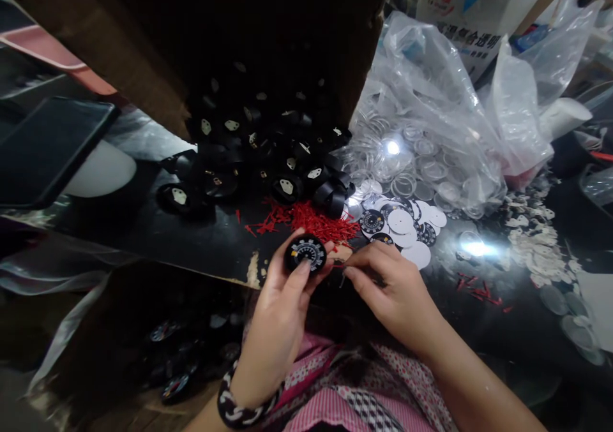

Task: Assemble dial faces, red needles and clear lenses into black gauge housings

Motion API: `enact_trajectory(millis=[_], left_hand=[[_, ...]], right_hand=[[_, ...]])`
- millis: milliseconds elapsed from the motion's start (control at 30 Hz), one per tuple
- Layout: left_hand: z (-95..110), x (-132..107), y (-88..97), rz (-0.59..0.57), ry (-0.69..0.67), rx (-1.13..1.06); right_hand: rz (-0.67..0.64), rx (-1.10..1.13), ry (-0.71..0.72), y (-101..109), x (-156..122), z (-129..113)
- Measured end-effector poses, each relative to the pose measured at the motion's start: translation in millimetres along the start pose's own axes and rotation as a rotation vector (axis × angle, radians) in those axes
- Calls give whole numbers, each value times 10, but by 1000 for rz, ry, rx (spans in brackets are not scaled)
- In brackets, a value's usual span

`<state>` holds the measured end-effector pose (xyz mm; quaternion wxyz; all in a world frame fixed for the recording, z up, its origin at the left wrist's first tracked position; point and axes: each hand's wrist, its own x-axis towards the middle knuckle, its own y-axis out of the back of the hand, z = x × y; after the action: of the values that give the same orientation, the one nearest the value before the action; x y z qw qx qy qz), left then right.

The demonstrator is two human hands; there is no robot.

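My left hand [282, 291] grips a round black gauge [305, 255], its printed dial face turned up and the thumb resting on that face. Close beside it on the right, my right hand [390, 285] is closed in a pinch. A thin red pointer [339, 266] shows at its fingertips; a thin pale sliver hangs just below, too small to name. Just beyond the hands lies a heap of red pointers [316, 220]. Printed dial discs, black and white [402, 223], are spread past my right hand.
A cardboard box [158, 94] on its side spills black gauge housings [249, 157]. Clear round covers [426, 157] fill a plastic bag at the back right. Loose red pointers [481, 290] and small whitish parts [531, 234] lie right. A phone [52, 145] leans at left. Gauges [175, 384] sit below the table edge.
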<state>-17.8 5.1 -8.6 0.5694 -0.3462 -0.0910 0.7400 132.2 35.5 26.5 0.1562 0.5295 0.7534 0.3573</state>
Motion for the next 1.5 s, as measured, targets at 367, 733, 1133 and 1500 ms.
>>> enact_trajectory(millis=[367,733,1133,1500], left_hand=[[-72,-100,-64,-130,-78,352],[-22,-118,-68,-89,-276,592],[-41,-105,72,-146,129,386],[-146,-8,20,-139,90,329]], right_hand=[[-42,-7,-98,56,-27,-92],[-33,-8,-134,32,-115,-163],[-15,-405,213,20,-1,-29],[-140,-17,-141,400,175,228]])
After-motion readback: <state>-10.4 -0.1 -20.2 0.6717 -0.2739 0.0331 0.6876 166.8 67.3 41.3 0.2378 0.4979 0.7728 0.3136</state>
